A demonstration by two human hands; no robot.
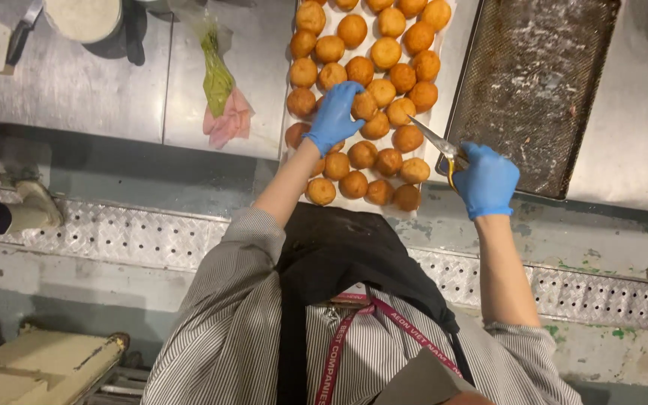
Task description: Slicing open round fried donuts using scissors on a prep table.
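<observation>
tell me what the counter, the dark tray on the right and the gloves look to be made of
Counter: likely stainless steel, grey with a dull brushed sheen and seams between panels.
Dark tray: seems to be perforated metal, browned and dusted white, with a raised rim.
Gloves on the left hand and right hand: thin blue rubber-like material, probably nitrile, tight and smooth.

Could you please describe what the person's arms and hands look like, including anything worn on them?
Both the left hand and the right hand wear blue disposable gloves ending at the wrists. The forearms are bare. Grey-and-white pinstriped shirt sleeves are rolled up to about the elbows.
</observation>
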